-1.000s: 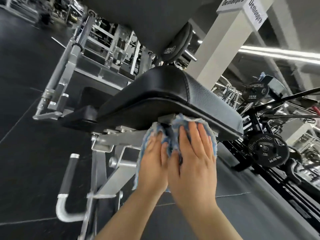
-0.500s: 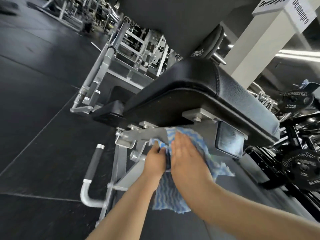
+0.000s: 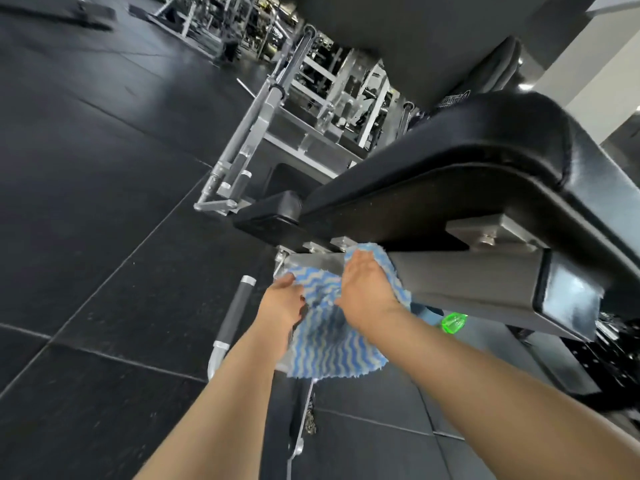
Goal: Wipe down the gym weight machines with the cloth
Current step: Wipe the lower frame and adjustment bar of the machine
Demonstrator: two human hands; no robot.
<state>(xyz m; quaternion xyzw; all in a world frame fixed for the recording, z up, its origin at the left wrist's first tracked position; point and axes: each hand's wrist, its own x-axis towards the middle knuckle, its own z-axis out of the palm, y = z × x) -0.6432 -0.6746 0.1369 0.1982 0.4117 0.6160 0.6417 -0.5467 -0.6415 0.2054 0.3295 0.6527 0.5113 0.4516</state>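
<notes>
A blue-and-white wavy-striped cloth [image 3: 329, 344] hangs over the grey steel beam [image 3: 460, 282] under the machine's black padded seat [image 3: 460, 161]. My right hand [image 3: 367, 289] lies flat on the cloth's upper part and presses it against the beam. My left hand [image 3: 282, 303] holds the cloth's left edge lower down, with its fingers curled into the fabric. The lower half of the cloth hangs free between my forearms.
A grey adjustment lever with a black grip [image 3: 232, 320] stands left of my left hand. A green bottle cap [image 3: 454, 321] shows under the beam. The black backrest [image 3: 398, 39] rises above the seat. Dark rubber floor [image 3: 104, 202] lies to the left, with more machines behind.
Both hands and the cloth have slid from the seat's front underside along the beam toward the frame's left end. More of the cloth now hangs loose, and my view has dropped lower.
</notes>
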